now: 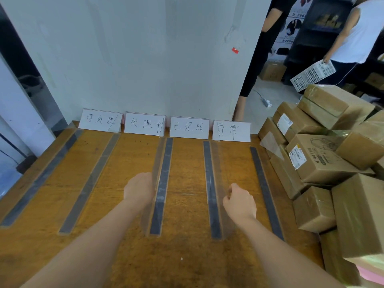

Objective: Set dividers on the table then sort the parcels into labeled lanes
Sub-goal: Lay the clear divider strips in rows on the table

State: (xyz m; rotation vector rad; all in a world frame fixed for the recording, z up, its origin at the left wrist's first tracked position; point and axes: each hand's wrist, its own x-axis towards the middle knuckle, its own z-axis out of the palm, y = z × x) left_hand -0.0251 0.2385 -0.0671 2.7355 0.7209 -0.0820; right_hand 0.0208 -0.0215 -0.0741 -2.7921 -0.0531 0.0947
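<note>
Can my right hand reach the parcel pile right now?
Likely yes, once freed: right hand pinches one clear divider; only the last divider, low, stands before the parcels.

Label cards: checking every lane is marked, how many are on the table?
4, along the far edge of the table: leftmost card, second card, third card, rightmost card. None seems hidden.

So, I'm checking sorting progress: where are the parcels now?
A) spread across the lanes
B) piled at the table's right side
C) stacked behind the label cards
B: the brown parcels are heaped at the right of the table, beyond the rightmost dark strip.
</note>
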